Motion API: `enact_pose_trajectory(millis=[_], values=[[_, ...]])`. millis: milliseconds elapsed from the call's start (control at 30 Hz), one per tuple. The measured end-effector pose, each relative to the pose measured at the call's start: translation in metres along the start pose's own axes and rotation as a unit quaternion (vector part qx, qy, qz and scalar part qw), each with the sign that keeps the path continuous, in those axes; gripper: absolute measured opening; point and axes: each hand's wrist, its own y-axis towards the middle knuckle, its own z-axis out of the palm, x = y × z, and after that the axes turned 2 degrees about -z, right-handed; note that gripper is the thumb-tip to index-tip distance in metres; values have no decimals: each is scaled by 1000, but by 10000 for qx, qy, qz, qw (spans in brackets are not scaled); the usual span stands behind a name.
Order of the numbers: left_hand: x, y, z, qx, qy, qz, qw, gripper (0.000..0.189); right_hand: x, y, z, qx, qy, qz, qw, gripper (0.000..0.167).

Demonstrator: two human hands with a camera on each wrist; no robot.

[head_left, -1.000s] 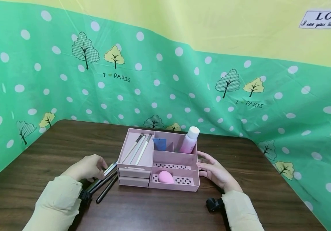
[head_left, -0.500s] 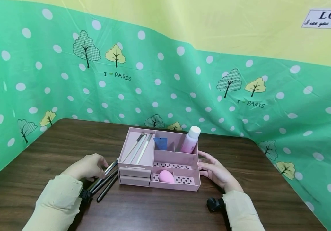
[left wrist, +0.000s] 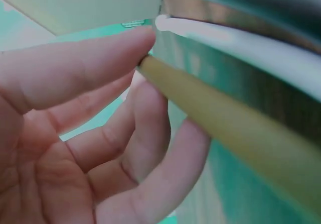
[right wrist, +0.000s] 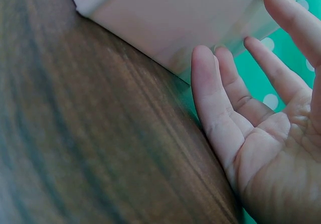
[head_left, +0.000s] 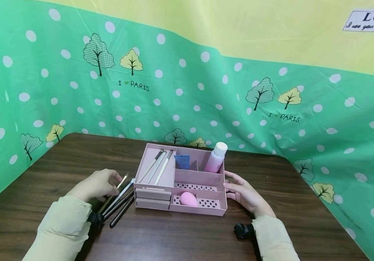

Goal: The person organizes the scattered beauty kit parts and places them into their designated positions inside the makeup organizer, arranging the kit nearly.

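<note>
In the head view, my left hand (head_left: 100, 185) pinches a gold-handled makeup brush (head_left: 123, 180) left of the pink organizer (head_left: 199, 177). The left wrist view shows thumb and fingertips at the narrow end of that brush (left wrist: 220, 114), its wide part running out of frame. A white-handled brush (head_left: 121, 192) and black brushes (head_left: 121, 214) lie beside the hand on the table. My right hand (head_left: 247, 194) has its fingers spread against the organizer's right side. From the right wrist, fingertips show right at the organizer's pale wall (right wrist: 165, 28).
Three slim brushes (head_left: 164, 167) lie in the organizer's upper left tray, above two drawers (head_left: 152, 204). Its compartments hold a blue packet (head_left: 182, 162), a pink bottle with a white cap (head_left: 216, 157) and a pink makeup sponge (head_left: 188, 199). A green dotted curtain (head_left: 180, 94) hangs behind the table.
My left hand has raised the gold-handled brush a little, apart from the white-handled one. The right hand keeps its place at the organizer. The view has shifted slightly.
</note>
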Motion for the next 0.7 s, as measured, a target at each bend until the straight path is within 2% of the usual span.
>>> enact_pose_trajectory(millis=[233,533,700], values=[[-8,-3,-4,-227,141,76,9996,36,0,0,0,-27,-26,33,10000,68],[-17,-6,-6,-604,784,387,9943,33,0,1,-1,-12,-27,34,10000,68],[-23,-9,-5,-661,803,543,9931,32,0,0,-1,2,-26,32,10000,68]])
